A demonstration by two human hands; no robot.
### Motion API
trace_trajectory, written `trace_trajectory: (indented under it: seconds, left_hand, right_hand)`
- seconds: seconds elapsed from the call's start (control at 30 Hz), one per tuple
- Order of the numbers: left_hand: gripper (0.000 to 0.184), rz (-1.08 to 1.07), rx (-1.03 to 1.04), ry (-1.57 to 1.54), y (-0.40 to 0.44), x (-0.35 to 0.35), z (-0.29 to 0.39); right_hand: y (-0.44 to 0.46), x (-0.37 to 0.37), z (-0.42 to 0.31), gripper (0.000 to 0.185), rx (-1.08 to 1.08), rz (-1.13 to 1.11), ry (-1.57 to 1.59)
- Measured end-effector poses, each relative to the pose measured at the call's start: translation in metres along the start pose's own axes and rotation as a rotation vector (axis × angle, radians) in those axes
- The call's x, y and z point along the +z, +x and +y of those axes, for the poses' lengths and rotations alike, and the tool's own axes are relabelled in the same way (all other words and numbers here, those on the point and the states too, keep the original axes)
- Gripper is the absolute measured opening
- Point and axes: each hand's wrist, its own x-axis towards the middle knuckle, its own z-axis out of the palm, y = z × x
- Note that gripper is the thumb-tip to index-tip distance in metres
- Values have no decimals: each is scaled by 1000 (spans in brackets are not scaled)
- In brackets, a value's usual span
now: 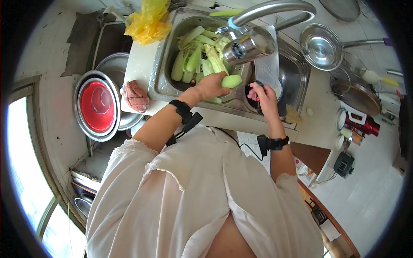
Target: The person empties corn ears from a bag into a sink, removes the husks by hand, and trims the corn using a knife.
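Note:
My left hand [211,84] is closed around an ear of corn [232,81] with pale green husk, its stem end pointing right. It is over the front of the left sink basin [160,81]. Behind it, a heap of green corn husks [189,62] lies in that basin. My right hand [267,101] is closed on the dark handle of a kitchen knife [267,64], whose broad blade points away from me over the sink divider. The knife and the corn are apart. My fingers hide part of the knife handle.
A steel faucet [275,9] with a wide cylindrical head [248,45] hangs over the sink. Left are a yellow plastic bag [148,21], a pinkish cloth [136,95] and stacked basins, one red [98,105]. A steel pan [321,46] and a lidded pot [356,96] are at right.

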Motion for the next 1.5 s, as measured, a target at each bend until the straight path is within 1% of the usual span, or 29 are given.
trace_trajectory:
  seconds: [0.07, 0.1, 0.2, 0.23, 0.27, 0.33, 0.37, 0.4, 0.47, 0.5, 0.53, 0.6, 0.63, 0.7, 0.73, 0.8, 0.87, 0.93, 1.03, 1.1, 1.17, 1.23, 1.27, 1.33, 1.43, 1.5]
  left_hand:
    - [73, -7, 33, 42, 5, 13, 3]
    - [72, -9, 21, 67, 5, 17, 6]
    - [72, -9, 10, 122, 6, 22, 13]
    - [72, 5, -1, 132, 6, 26, 13]
    - [72, 21, -12, 142, 7, 28, 13]
    - [71, 25, -20, 176, 10, 30, 13]
    - [71, 30, -26, 209, 10, 33, 13]
    - [71, 28, -23, 211, 9, 34, 15]
    - [66, 54, -65, 230, 8, 37, 19]
    - [66, 54, -67, 228, 7, 40, 19]
    - [65, 64, -59, 241, 8, 40, 19]
    - [63, 74, -54, 251, 6, 43, 19]
    - [62, 75, -66, 244, 7, 42, 19]
    - [61, 80, -80, 231, 8, 44, 17]
    - [61, 91, -68, 251, 10, 46, 14]
    - [61, 106, -58, 269, 12, 49, 11]
    - [60, 118, -46, 237, 13, 51, 4]
    - [60, 109, -48, 225, 10, 49, 5]
    - [60, 79, -52, 207, 9, 43, 9]
    - [60, 68, -67, 196, 13, 37, 9]
    - [60, 69, -31, 196, 10, 41, 6]
    - [60, 47, -49, 185, 11, 40, 8]
    - [59, 38, -70, 176, 12, 39, 8]
    - [58, 44, -55, 156, 11, 40, 8]
    - [55, 39, -34, 131, 15, 39, 2]
    - [54, 28, -39, 119, 17, 39, 1]
  right_hand:
    - [-16, -10, 5, 36, -27, 38, -144]
    - [-27, -13, 4, 36, -19, 56, -136]
    - [-42, -23, -10, 39, 99, 164, -309]
    - [-44, -32, -5, 40, 135, 26, -86]
    - [-46, -37, -2, 40, 139, 31, -81]
    - [-52, -45, 6, 41, 105, 109, -68]
    - [-41, -56, 40, 42, -144, 314, -585]
    - [-45, -56, 36, 42, -144, 319, -583]
    - [-55, -49, 9, 47, 56, 219, -333]
    - [-60, -43, 2, 51, 72, 196, -326]
    - [-56, -40, 3, 51, 69, 190, -331]
    - [-49, -34, 7, 58, -283, 388, -791]
    - [-46, -29, 6, 58, -288, 386, -791]
    - [-43, -18, 4, 60, -127, 209, -474]
    - [-44, -16, 2, 60, -128, 205, -481]
    - [-44, -10, -2, 59, -75, 56, -564]
    - [-40, -2, 3, 58, -64, 26, -617]
    - [-40, 4, 11, 56, -100, 60, -734]
    - [-42, 6, -1, 55, -38, 35, -698]
    - [-43, 3, -9, 54, -51, 28, -734]
    - [-48, 3, -8, 54, -40, 18, -770]
    - [-47, 8, -7, 54, -96, 74, -829]
    - [-45, 7, -9, 54, -100, 67, -832]
    - [-45, 6, -13, 54, -14, 29, -723]
    - [-41, 3, -25, 55, 41, -11, -746]
    - [-42, 1, -32, 54, 38, -22, -769]
